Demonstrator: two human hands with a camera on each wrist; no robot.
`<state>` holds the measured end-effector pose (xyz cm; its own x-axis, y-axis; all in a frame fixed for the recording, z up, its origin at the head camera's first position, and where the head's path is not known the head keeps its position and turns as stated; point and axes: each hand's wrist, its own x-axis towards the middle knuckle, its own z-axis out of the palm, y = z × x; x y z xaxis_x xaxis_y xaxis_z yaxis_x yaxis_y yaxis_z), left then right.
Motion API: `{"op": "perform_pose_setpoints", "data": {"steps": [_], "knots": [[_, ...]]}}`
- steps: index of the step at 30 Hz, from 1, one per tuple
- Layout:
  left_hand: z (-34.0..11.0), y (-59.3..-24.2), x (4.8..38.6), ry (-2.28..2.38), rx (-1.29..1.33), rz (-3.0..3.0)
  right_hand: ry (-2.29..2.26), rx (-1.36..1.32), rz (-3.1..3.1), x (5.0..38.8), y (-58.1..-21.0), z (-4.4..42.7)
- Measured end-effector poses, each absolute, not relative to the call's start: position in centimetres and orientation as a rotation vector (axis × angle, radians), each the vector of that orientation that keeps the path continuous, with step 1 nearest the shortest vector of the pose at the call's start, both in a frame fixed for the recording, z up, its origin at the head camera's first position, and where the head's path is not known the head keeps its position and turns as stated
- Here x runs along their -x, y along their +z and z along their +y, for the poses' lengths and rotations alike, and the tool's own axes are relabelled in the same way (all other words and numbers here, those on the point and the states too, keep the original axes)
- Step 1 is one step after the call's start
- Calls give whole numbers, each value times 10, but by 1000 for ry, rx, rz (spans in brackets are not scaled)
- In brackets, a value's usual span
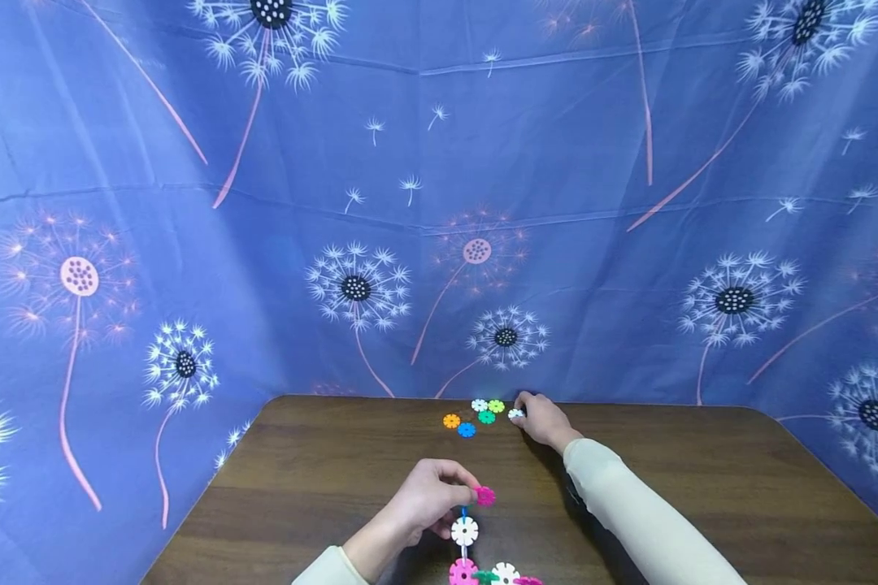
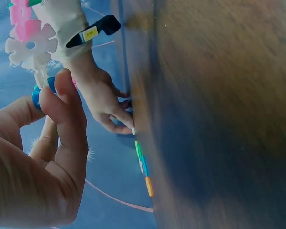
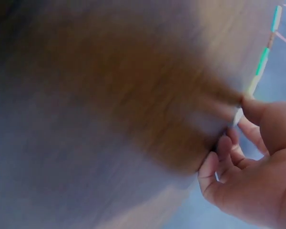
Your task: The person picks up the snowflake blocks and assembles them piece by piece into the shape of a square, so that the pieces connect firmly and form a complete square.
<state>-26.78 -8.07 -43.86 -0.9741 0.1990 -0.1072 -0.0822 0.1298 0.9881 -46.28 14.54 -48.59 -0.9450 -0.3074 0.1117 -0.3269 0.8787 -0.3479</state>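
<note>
Two hands in view. Left hand [image 1: 428,497], leftmost: thumb and fingers drawn to a narrow pinch on the upper end of a chain of notched discs [image 1: 463,571], raised off the table [image 1: 300,471]. At the fingertips sit a pink disc [image 1: 486,496] and an edge-on blue disc [image 2: 37,97]; which of these takes the grip, cannot tell. Below them in the chain: a white disc [image 1: 464,532], then further pieces, pink, green and white, running to the bottom of the head view. Farther off, near the back edge of the table, loose discs lie grouped, left to right: orange [image 1: 451,421], blue [image 1: 467,430], white [image 1: 479,405], green [image 1: 486,417], yellow-green [image 1: 496,405]. Just right of the group, right hand [image 1: 545,421]: narrow pinch, thumb and finger on a small pale disc [image 1: 516,413]; other fingers curled. Whether this disc clears the tabletop, cannot tell. Dark strap [image 2: 97,31] on the right sleeve.
</note>
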Motion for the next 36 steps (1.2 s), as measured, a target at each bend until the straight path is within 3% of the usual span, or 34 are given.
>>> {"op": "perform_pose_setpoints", "data": {"steps": [14, 26, 36], "knots": [[-81, -439, 268, 1954, -108, 2180, 1395, -954, -2810, 416, -484, 177], [-78, -438, 266, 1954, -120, 2196, 1965, -983, -2673, 345, -462, 172], [-75, -435, 267, 1945, -121, 2217, 2185, -1017, -2587, 313, -453, 160]]}}
